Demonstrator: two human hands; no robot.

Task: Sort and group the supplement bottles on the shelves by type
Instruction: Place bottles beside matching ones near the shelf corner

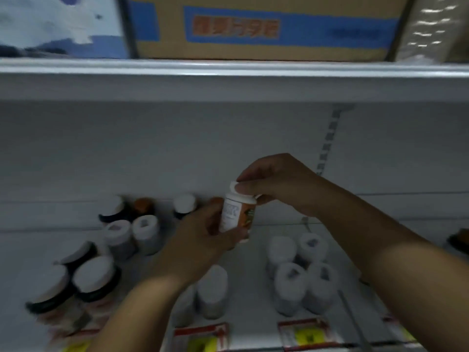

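- Price tags [303, 335], red and yellow, line the shelf [253, 252] edge; print blurred.
- Left hand [200, 237] fingers wrap the white-and-orange bottle [234, 215] above the shelf; label unreadable.
- Right hand [276, 184] fingers pinch its white cap.
- Cardboard box [264, 26] overhead bears blurred orange characters on blue.

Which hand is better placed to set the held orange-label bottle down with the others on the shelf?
Probably the left hand: it wraps the body of the orange-label bottle and could carry it alone. The right hand only pinches the white cap.
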